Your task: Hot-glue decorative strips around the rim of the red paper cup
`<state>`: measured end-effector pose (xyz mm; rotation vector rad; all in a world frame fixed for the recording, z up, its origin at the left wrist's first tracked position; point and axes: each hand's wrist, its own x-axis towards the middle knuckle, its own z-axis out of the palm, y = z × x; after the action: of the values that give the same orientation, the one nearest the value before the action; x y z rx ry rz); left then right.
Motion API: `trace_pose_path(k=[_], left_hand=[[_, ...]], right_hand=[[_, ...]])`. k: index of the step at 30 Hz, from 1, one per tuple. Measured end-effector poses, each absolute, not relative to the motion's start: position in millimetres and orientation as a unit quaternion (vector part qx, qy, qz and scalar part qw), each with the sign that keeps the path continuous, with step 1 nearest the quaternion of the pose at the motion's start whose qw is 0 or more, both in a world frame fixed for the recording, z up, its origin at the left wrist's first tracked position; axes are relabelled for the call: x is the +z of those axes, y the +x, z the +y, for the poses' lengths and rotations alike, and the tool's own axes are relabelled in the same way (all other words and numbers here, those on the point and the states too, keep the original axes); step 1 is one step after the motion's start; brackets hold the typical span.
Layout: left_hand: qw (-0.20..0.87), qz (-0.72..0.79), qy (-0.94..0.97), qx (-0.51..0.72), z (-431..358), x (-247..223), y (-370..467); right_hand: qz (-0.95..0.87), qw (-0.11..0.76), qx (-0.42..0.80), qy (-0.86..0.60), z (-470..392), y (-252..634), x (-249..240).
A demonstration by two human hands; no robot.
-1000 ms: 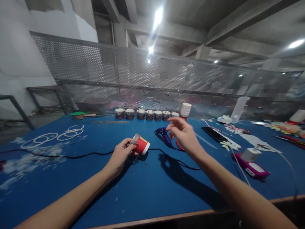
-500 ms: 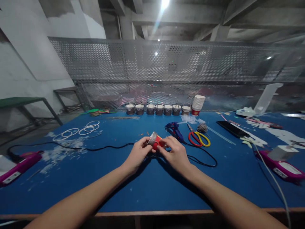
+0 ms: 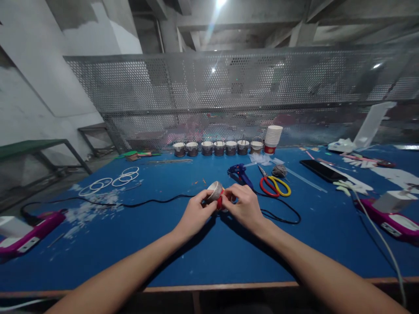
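Note:
A small paper cup, red with a grey band wound round its rim end, is tilted between both hands above the blue table. My left hand has its fingers closed on the grey-banded side, and the cup's white inside faces up and left. At the red part, my right hand pinches with thumb and fingers; its fingertips partly hide the cup. Beyond the right hand are a blue glue gun and scissors with red and yellow handles.
Several grey-wrapped cups line the back beside a stack of paper cups. White rings and a black cable lie left. A phone and magenta power strips are at the sides.
The cup has turned so that its white opening shows more. Both hands have shifted slightly to the right in view, and the camera's view has moved a little.

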<state>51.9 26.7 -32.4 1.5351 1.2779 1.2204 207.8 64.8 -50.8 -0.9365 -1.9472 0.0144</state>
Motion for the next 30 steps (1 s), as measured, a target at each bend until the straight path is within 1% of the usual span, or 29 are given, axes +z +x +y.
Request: trace_pose_path(k=[7,16,22,24,27,30], left_hand=[[0.371,0.511,0.610,0.479,25.2,-29.9,53.2],[0.309,0.532,0.632,0.471,25.4,-27.1,51.2],[0.314,0.535,0.631,0.466,24.0,-22.8,50.3],[0.316,0.536,0.631,0.464,24.0,-22.3,48.2],[0.318,0.537,0.622,0.474,24.6,-21.3,45.4],[0.312,0.537,0.607,0.495,25.1,-20.3,45.4]], right_hand=[[-0.785,0.495,-0.019,-0.371,63.4,206.7,-51.3],[-0.790,0.511,-0.045,-0.335,63.9,206.8,-52.5],[-0.798,0.502,-0.044,-0.331,66.8,212.2,-49.4],[-0.786,0.514,-0.026,-0.343,68.5,214.9,-47.4],[-0.757,0.542,0.034,-0.364,68.1,217.5,-43.7],[-0.761,0.541,0.079,-0.350,62.3,215.4,-42.1]])
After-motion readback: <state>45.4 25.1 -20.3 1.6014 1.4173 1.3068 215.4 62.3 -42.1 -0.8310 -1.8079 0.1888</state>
